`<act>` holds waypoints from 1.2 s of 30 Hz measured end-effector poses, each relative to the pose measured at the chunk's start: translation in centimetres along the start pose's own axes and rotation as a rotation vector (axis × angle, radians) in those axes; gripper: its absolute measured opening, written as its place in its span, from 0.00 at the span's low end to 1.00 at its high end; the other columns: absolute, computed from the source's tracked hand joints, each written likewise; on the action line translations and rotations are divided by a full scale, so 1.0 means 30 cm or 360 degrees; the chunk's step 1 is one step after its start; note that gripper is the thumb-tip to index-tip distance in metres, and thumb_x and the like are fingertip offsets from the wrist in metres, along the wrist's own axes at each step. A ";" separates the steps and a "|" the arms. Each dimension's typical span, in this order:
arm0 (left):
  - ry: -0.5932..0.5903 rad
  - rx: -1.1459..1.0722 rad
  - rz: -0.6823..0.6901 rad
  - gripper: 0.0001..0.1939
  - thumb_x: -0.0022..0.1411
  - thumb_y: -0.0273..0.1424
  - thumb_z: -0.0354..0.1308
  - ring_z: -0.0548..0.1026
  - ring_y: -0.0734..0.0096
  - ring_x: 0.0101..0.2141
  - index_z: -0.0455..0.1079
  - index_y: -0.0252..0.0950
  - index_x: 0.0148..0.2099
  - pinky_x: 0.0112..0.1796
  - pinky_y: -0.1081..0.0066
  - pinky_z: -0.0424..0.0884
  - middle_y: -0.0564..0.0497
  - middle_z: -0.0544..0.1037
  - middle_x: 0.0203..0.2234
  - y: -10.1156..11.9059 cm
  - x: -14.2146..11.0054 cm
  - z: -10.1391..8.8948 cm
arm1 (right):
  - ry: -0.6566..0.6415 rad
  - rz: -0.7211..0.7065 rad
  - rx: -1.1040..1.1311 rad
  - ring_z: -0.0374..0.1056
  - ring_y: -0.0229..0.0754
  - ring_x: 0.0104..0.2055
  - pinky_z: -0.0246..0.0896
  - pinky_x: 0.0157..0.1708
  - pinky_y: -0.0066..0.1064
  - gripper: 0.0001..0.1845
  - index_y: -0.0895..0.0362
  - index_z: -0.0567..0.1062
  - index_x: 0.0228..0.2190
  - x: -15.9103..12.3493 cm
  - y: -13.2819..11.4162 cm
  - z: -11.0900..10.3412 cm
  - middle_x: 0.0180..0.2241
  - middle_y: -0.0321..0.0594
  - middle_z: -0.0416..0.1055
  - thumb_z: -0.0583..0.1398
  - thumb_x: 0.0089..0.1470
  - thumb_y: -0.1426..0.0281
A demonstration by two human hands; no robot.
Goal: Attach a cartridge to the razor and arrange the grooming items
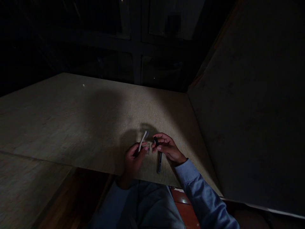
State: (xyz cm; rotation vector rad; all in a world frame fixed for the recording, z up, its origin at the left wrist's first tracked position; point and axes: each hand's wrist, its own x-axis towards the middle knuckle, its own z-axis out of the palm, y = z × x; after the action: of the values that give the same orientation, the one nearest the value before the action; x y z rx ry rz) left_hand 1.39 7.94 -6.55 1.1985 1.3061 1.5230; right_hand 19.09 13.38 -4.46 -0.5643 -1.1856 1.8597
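A: Taking the gap between the hands as clock centre, twelve toward the far edge of the tabletop (100, 127). Where to log the white strip (142, 141)?

B: At ten o'clock, slanting up out of the left hand (133, 156), itself at eight. Also noted at nine: a small clear piece (148, 149) by the left thumb tip. Cannot tell whether pinched or merely touched.

A: How to record the left fingers?

B: Curled in, nearly closed about the strip's lower end.

A: And for the right hand (168, 149)?

B: Placed at three. Fingertips drawn together around a black piece (156, 140) at one o'clock, with little gap left.

A: Expected handling?

B: Judging by looks only: light throughout. For the strip, probably bendy; best gripped low, leaving the tip unpressed. For the clear piece, possibly slippery and brittle; take by the edges, gently. For the black piece, likely stiff and smooth; pinch across the middle.

A: Anything at five?

B: Yes, a dark rod (159, 163), apparently lying on the tabletop, running up beneath the right hand. Cannot tell if touched. Too dim to confirm materials.
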 end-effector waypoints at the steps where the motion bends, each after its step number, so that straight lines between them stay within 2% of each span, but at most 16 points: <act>1: -0.0018 -0.0036 -0.0052 0.17 0.56 0.41 0.67 0.79 0.65 0.32 0.80 0.34 0.41 0.32 0.70 0.73 0.47 0.83 0.30 0.012 0.003 0.009 | -0.0013 0.0013 -0.0001 0.77 0.41 0.30 0.73 0.35 0.33 0.26 0.54 0.77 0.44 -0.002 -0.001 0.000 0.32 0.38 0.81 0.75 0.44 0.64; 4: -0.0108 -0.0127 -0.0165 0.20 0.54 0.43 0.69 0.78 0.66 0.31 0.81 0.33 0.43 0.32 0.71 0.72 0.47 0.83 0.30 0.052 0.016 0.028 | -0.0030 0.0031 -0.0004 0.76 0.40 0.29 0.70 0.30 0.30 0.24 0.55 0.78 0.43 -0.006 -0.005 0.001 0.32 0.39 0.81 0.74 0.45 0.62; 7: -0.0116 -0.0186 -0.0251 0.22 0.53 0.44 0.70 0.74 0.70 0.27 0.80 0.33 0.44 0.29 0.73 0.69 0.50 0.80 0.26 0.093 0.020 0.033 | 0.0005 0.0003 -0.0043 0.73 0.37 0.27 0.67 0.27 0.27 0.25 0.56 0.79 0.43 -0.004 -0.001 0.000 0.30 0.37 0.79 0.74 0.44 0.61; 11: -0.0066 -0.0261 -0.0428 0.23 0.52 0.47 0.70 0.69 0.76 0.23 0.80 0.33 0.42 0.24 0.76 0.62 0.54 0.75 0.22 0.133 0.011 0.036 | 0.0107 -0.0180 -0.0257 0.69 0.34 0.25 0.64 0.27 0.25 0.27 0.55 0.79 0.45 0.003 0.012 -0.008 0.25 0.30 0.74 0.76 0.42 0.63; 16: -0.0214 -0.0413 -0.0727 0.28 0.44 0.52 0.73 0.52 0.84 0.15 0.76 0.32 0.35 0.17 0.77 0.46 0.63 0.58 0.13 0.152 0.010 0.052 | 0.0108 -0.0401 -0.0487 0.68 0.35 0.27 0.66 0.30 0.27 0.27 0.52 0.80 0.47 0.007 0.021 -0.017 0.25 0.30 0.73 0.75 0.44 0.67; 19: -0.0223 -0.0481 -0.0757 0.28 0.43 0.53 0.73 0.49 0.85 0.15 0.74 0.33 0.32 0.16 0.78 0.44 0.64 0.55 0.13 0.156 0.015 0.060 | 0.0078 -0.0475 -0.0554 0.69 0.35 0.28 0.66 0.32 0.27 0.27 0.51 0.81 0.48 0.006 0.027 -0.020 0.27 0.31 0.73 0.76 0.44 0.67; 25: -0.0193 -0.0520 -0.0794 0.28 0.41 0.51 0.75 0.48 0.86 0.15 0.72 0.32 0.31 0.16 0.79 0.42 0.64 0.56 0.13 0.168 0.017 0.060 | 0.0072 -0.0496 -0.0713 0.68 0.36 0.31 0.67 0.35 0.29 0.28 0.51 0.80 0.49 0.003 0.037 -0.024 0.28 0.32 0.72 0.75 0.45 0.64; 29: -0.0206 -0.0579 -0.0812 0.25 0.42 0.47 0.75 0.50 0.88 0.14 0.72 0.32 0.30 0.15 0.80 0.43 0.63 0.58 0.14 0.168 0.016 0.057 | 0.0042 -0.0484 -0.0718 0.68 0.36 0.31 0.66 0.35 0.29 0.28 0.51 0.80 0.50 0.001 0.037 -0.024 0.29 0.33 0.72 0.75 0.46 0.63; 32: -0.0299 -0.0750 -0.0894 0.19 0.47 0.39 0.74 0.51 0.89 0.13 0.69 0.33 0.28 0.14 0.81 0.44 0.63 0.59 0.14 0.164 0.025 0.044 | 0.0015 -0.0476 -0.0714 0.68 0.37 0.32 0.67 0.35 0.30 0.32 0.50 0.78 0.53 0.001 0.033 -0.024 0.30 0.33 0.72 0.75 0.46 0.62; 34: -0.0391 -0.1001 -0.1091 0.14 0.53 0.32 0.70 0.50 0.89 0.12 0.67 0.33 0.28 0.13 0.82 0.44 0.63 0.60 0.16 0.164 0.032 0.030 | 0.0011 -0.0502 -0.0707 0.68 0.37 0.32 0.66 0.36 0.30 0.35 0.50 0.76 0.55 0.001 0.027 -0.023 0.31 0.33 0.72 0.75 0.46 0.62; 36: -0.0468 -0.1340 -0.1382 0.07 0.59 0.26 0.63 0.51 0.90 0.12 0.67 0.33 0.31 0.13 0.83 0.44 0.62 0.61 0.19 0.168 0.035 0.015 | 0.0011 -0.0523 -0.0676 0.67 0.37 0.33 0.66 0.37 0.30 0.34 0.49 0.76 0.55 -0.002 0.018 -0.019 0.31 0.33 0.72 0.74 0.47 0.61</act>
State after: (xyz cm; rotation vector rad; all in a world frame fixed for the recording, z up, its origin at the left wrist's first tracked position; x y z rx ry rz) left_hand 1.64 8.24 -1.39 0.2184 0.6806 0.9926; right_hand 19.32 13.53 -5.21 -0.5629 -1.5783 1.3353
